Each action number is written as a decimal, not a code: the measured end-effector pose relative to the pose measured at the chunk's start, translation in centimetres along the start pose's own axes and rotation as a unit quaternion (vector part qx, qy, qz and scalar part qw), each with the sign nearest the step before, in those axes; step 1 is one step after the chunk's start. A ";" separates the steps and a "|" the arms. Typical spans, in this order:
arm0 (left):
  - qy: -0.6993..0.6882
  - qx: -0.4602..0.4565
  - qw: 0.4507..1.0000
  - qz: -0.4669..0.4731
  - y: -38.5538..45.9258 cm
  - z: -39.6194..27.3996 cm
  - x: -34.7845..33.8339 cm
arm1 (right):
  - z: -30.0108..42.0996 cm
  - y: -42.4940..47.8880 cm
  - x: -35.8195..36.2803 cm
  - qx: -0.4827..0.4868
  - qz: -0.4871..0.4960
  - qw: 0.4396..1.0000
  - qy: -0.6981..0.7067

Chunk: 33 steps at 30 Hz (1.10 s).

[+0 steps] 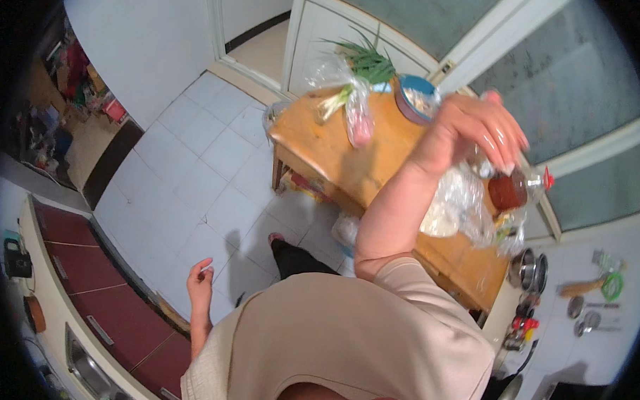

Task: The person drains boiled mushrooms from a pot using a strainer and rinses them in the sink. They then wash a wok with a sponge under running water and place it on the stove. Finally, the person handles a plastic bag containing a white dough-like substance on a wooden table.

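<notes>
My right hand (481,126) is raised over the right part of the wooden table (322,142), its fingers curled downward and blurred. A whitish bit shows at the fingertips; whether it is held cannot be told. Just beyond the fingers are a plastic bottle with red-brown liquid (510,192) and a red cap, and clear plastic bags (460,202). My left hand (200,286) hangs low at the left above the floor, fingers loosely apart, holding nothing. Green onions (369,64) and a bag with something pink (360,128) lie near a blue bowl (416,100) holding pale pieces.
A counter with dark red cabinets (105,293) and a sink (89,369) runs along the left. At the right are stacked metal bowls (523,268), hanging ladles (576,307) and a pan (506,394). A bag (345,230) stands on the floor beside the table.
</notes>
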<state>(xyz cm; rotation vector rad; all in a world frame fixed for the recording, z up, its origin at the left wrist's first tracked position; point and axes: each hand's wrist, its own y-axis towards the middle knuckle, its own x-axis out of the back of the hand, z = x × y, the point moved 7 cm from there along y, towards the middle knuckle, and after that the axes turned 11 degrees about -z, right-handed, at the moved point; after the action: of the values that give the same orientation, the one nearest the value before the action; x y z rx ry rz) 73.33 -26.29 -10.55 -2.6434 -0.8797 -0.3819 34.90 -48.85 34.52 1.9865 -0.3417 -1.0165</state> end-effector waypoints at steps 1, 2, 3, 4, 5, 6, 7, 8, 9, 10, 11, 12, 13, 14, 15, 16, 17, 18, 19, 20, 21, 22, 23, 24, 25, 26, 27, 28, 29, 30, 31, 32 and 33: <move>0.008 0.013 1.000 -0.001 1.2 -0.1 0.3 | -0.4 1.1 -0.1 -0.020 0.063 0.997 0.032; -0.004 0.008 1.000 -0.022 2.3 -0.5 0.5 | -0.7 2.4 0.4 -0.029 0.089 0.994 0.049; 0.013 0.017 0.999 -0.042 3.4 0.0 1.4 | -0.8 3.7 1.4 -0.037 0.118 0.990 0.073; 0.030 0.024 0.997 -0.063 4.7 0.8 2.8 | -0.8 5.2 3.0 -0.042 0.119 0.989 0.083; 0.047 0.032 0.995 -0.085 6.1 1.6 3.8 | -0.8 7.1 5.1 -0.046 0.109 0.990 0.082; 0.027 0.063 0.993 -0.099 7.0 1.7 4.8 | -1.1 8.6 7.5 -0.044 0.096 0.991 0.083; 0.019 0.060 0.991 -0.115 7.8 2.5 5.6 | -1.3 10.1 10.2 -0.044 0.086 0.991 0.094; 0.010 0.058 0.989 -0.132 8.4 4.1 6.2 | -1.9 11.2 13.1 -0.050 0.048 0.994 0.085; -0.003 0.051 0.986 -0.160 9.6 4.8 7.1 | -2.8 12.6 17.2 -0.059 0.013 0.996 0.067; -0.002 0.070 0.981 -0.182 10.5 4.9 8.2 | -4.1 13.7 21.1 -0.072 -0.018 0.996 0.044; -0.005 0.085 0.976 -0.201 12.0 4.5 8.9 | -5.4 15.1 25.1 -0.087 -0.043 0.995 0.014; -0.004 0.105 0.971 -0.217 12.7 4.7 10.1 | -6.4 15.6 30.1 -0.151 -0.050 0.984 -0.077; -0.009 0.115 0.963 -0.242 14.5 5.8 11.4 | -6.7 16.1 36.9 -0.219 -0.119 0.960 -0.131; -0.010 0.129 0.956 -0.263 15.7 7.8 13.4 | -7.9 16.1 43.2 -0.281 -0.176 0.896 -0.295; -0.013 0.142 0.951 -0.274 18.0 9.1 14.8 | -8.6 15.9 49.0 -0.360 -0.208 0.802 -0.429; 0.059 0.179 0.948 -0.258 20.6 3.7 15.4 | -8.1 15.4 54.4 -0.405 -0.220 0.608 -0.646; 0.059 0.164 0.943 -0.285 22.4 5.4 17.8 | -8.7 14.7 58.1 -0.423 -0.222 0.564 -0.674; 0.057 0.141 0.939 -0.309 25.9 7.9 20.2 | -8.6 14.2 61.4 -0.433 -0.221 0.517 -0.704; 0.052 0.120 0.936 -0.326 29.0 7.4 22.1 | -8.2 14.3 63.7 -0.441 -0.221 0.462 -0.737; 0.000 0.132 0.937 -0.324 32.2 7.3 23.9 | -7.5 14.5 65.8 -0.445 -0.222 0.404 -0.768; -0.062 0.091 0.941 -0.320 36.6 6.4 24.9 | -7.6 16.1 67.5 -0.444 -0.214 0.344 -0.799; -0.118 0.051 0.940 -0.315 40.8 5.2 26.4 | -9.3 17.9 68.3 -0.444 -0.253 0.403 -0.759; -0.169 0.014 0.936 -0.308 44.2 3.8 27.7 | -11.0 19.3 68.7 -0.446 -0.293 0.461 -0.709; -0.110 0.015 0.946 -0.303 47.4 -0.1 28.0 | -11.7 20.4 69.1 -0.442 -0.337 0.507 -0.659; -0.048 0.013 0.956 -0.290 51.1 -5.3 27.9 | -11.2 21.8 70.0 -0.421 -0.338 0.491 -0.684; -0.042 -0.019 0.959 -0.279 54.9 -8.8 28.3 | -11.4 23.6 71.1 -0.403 -0.333 0.481 -0.704; -0.037 -0.049 0.962 -0.268 58.5 -11.8 28.1 | -11.4 25.1 72.4 -0.385 -0.326 0.470 -0.724; -0.088 -0.041 0.968 -0.231 62.2 -14.7 27.4 | -11.8 26.4 73.7 -0.375 -0.325 0.460 -0.736; -0.140 -0.035 0.971 -0.191 65.4 -18.2 26.6 | -12.0 27.8 75.0 -0.362 -0.306 0.447 -0.759; -0.128 -0.071 0.972 -0.185 68.1 -22.1 25.5 | -12.1 29.2 76.4 -0.349 -0.285 0.434 -0.780; -0.114 -0.105 0.972 -0.179 70.7 -25.5 24.0 | -11.9 30.1 78.2 -0.337 -0.266 0.421 -0.799; -0.151 -0.112 0.972 -0.142 73.3 -28.6 22.6 | -12.1 31.7 80.2 -0.320 -0.234 0.411 -0.821; -0.188 -0.118 0.969 -0.106 75.7 -31.2 21.0 | -12.2 33.3 82.5 -0.303 -0.202 0.400 -0.841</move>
<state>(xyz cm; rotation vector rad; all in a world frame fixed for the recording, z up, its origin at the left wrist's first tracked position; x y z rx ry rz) 131.61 -84.46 8.47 -2.9033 -1.3140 -0.0293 100.64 -108.44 20.86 -0.3500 -0.3634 -2.6619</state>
